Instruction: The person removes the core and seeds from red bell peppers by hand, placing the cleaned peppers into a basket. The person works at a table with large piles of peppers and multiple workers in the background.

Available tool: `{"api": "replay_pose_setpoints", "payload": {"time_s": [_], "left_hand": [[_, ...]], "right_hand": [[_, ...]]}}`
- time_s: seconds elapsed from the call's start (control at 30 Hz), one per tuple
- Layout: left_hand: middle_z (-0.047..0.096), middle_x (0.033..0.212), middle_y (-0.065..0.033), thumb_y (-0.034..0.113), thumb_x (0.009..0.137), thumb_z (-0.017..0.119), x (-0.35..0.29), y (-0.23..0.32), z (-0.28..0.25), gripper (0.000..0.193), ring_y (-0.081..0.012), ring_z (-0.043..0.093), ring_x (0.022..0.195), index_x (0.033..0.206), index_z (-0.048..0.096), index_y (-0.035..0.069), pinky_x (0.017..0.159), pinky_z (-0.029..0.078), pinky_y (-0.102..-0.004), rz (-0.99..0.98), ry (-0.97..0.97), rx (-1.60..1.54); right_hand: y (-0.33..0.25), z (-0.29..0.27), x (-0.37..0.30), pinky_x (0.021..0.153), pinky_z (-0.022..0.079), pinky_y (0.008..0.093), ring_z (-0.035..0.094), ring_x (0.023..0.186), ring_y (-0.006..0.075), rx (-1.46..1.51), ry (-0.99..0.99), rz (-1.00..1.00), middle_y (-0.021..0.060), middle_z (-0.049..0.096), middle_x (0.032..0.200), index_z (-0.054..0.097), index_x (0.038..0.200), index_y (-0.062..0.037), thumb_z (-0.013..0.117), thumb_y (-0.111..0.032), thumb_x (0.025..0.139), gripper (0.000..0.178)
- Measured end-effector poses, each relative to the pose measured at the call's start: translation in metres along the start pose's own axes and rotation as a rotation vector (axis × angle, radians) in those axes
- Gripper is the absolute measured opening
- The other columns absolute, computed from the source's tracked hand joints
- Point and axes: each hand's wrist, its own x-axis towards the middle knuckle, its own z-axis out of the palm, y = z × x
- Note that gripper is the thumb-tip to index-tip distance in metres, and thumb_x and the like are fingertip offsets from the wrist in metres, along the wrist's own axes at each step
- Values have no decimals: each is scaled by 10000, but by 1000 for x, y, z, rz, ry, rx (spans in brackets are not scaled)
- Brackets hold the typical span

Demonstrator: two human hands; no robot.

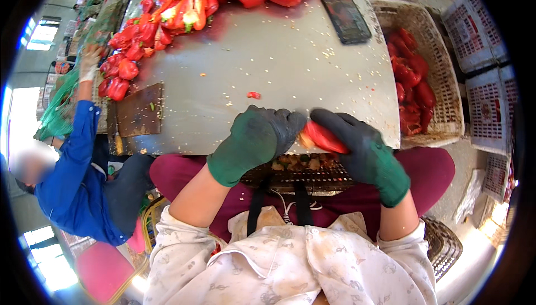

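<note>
Both my hands wear green gloves with dark grey palms and fingers, and they meet over the near edge of the metal table. In my right hand (pixel 360 146) is a red bell pepper (pixel 325 138), the fingers wrapped round its far side. Its pale, cut-looking end faces my left hand (pixel 265 132). That hand is closed, its knuckles up and its fingertips close beside the pepper; what it grips is hidden. A small red pepper scrap (pixel 254 95) lies on the table (pixel 223 115) just beyond my hands.
Red peppers (pixel 184 12) are heaped along the table's far and left side. A dark phone (pixel 345 17) lies at the far right. Peppers fill part of a crate (pixel 441 93) on the right. Below my hands sits a basket of scraps (pixel 307 162). A person in blue (pixel 84 182) works at left.
</note>
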Motion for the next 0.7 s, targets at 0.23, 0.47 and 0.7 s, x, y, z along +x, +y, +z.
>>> {"api": "replay_pose_setpoints", "payload": {"time_s": [0.23,0.47,0.7], "left_hand": [[688,1130,-113,102,746,747,-19,-11,23,562,-290,701,805,1288,596,85,691,557,-405,-88,515,-709],[663,1163,-162,121,705,764,9,46,20,713,-366,686,871,1371,511,91,715,567,-448,-257,572,-536],[675,1011,-116,298,753,750,-5,10,37,564,-286,692,796,1249,565,101,639,545,-418,-17,247,-293]], "right_hand": [[22,11,3,1085,437,367,568,1292,284,269,146,174,197,586,1380,497,1439,-50,618,122,767,704],[5,36,9,1085,424,347,555,1279,211,384,243,110,150,596,1364,468,1453,-20,630,57,826,651],[-5,19,4,992,493,388,634,1182,318,282,-11,43,195,650,1272,519,1403,-30,664,73,776,652]]}}
